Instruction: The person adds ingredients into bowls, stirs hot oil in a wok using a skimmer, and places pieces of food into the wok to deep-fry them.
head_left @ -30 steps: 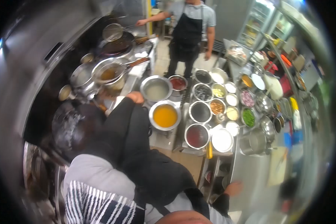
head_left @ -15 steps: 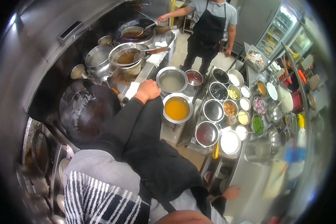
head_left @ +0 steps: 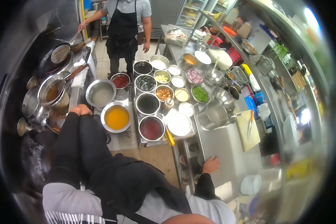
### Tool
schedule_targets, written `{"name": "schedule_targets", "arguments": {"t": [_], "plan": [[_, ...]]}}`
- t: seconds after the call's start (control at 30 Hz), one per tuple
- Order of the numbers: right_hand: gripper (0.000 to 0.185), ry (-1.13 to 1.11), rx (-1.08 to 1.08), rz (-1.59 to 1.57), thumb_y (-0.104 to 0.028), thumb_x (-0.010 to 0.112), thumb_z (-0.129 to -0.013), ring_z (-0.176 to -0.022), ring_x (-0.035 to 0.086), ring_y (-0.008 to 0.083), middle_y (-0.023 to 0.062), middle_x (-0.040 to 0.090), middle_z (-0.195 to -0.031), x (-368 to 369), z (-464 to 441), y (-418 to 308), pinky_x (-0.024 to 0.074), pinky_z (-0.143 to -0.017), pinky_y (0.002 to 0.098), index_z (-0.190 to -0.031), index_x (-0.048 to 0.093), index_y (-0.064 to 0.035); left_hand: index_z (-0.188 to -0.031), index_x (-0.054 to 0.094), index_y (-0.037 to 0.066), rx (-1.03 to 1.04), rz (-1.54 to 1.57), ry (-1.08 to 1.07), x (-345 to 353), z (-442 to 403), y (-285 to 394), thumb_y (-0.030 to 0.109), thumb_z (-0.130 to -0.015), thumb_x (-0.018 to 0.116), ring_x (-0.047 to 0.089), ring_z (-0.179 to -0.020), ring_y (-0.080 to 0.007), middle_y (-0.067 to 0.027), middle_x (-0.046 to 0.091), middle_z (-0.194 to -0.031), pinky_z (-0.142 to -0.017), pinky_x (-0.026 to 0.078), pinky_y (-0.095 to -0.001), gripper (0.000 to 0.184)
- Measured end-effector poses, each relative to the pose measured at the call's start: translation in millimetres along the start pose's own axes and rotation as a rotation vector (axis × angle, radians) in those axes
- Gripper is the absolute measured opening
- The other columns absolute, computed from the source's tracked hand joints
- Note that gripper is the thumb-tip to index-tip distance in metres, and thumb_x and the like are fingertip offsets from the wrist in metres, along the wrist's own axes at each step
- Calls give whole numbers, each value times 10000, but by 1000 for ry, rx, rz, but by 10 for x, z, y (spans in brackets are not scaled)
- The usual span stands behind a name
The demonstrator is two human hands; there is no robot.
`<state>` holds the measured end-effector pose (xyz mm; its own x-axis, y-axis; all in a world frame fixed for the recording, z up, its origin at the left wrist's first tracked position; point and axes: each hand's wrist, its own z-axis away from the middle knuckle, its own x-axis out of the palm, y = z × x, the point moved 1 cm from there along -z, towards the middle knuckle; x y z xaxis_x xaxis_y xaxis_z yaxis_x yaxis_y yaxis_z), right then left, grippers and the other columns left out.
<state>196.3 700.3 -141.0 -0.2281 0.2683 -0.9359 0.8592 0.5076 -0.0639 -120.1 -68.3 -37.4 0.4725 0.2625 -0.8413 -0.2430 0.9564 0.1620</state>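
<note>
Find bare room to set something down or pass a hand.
Best: the steel counter, between the right hand, steel pot and cutting board. The board is also bare left of its knife.
Crowded: the packed containers around the white container, and the stove side beyond the left hand, with its wok.

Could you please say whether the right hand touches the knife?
Apart: the head view shows counter and cutting board between the right hand and the knife.

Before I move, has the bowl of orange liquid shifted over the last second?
No: against the row of dark pots, the bowl of orange liquid keeps its place just to their left; the camera's view has shifted instead.
</note>
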Motion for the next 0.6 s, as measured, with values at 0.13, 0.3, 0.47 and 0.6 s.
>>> {"name": "schedule_targets", "arguments": {"t": [0.13, 0.3, 0.47, 0.6], "plan": [[376, 23, -24, -8, -353, 515, -991, -1254, 507, 312, 70, 558, -1363, -8, 24, -13, 422, -1000, 488, -1280, 569, -119, -1044, 760, 52, -41, -51, -142, 27, -118, -25, 416, -753, 768, 694, -945, -279, -107, 753, -1003, -865, 501, -383, 466], [387, -60, 24, -62, -351, 517, -993, -1273, 499, 301, 88, 554, -1377, -73, -4, -49, 414, -1017, 485, -1287, 571, -106, -1108, 745, 63, -75, 34, -225, 258, -606, -326, 395, -770, 769, 685, -976, -264, -87, 747, -1052, -875, 496, -385, 474], [383, -46, -16, -31, -356, 495, -1002, -1204, 547, 333, 127, 586, -1307, -21, -12, -11, 453, -956, 501, -1263, 579, -88, -1110, 747, 162, 148, -120, -267, 336, -827, -526, 348, -793, 725, 672, -1056, -321, -111, 720, -1134, -886, 506, -395, 367], [395, -65, -200, 118, -338, 435, -1030, -1155, 576, 371, 172, 602, -1265, 66, -4, 55, 480, -927, 501, -1235, 600, -43, -1078, 734, 96, 73, -174, -161, 69, -387, -256, 343, -739, 706, 667, -1052, -359, -198, 701, -1115, -885, 503, -421, 421]]}}
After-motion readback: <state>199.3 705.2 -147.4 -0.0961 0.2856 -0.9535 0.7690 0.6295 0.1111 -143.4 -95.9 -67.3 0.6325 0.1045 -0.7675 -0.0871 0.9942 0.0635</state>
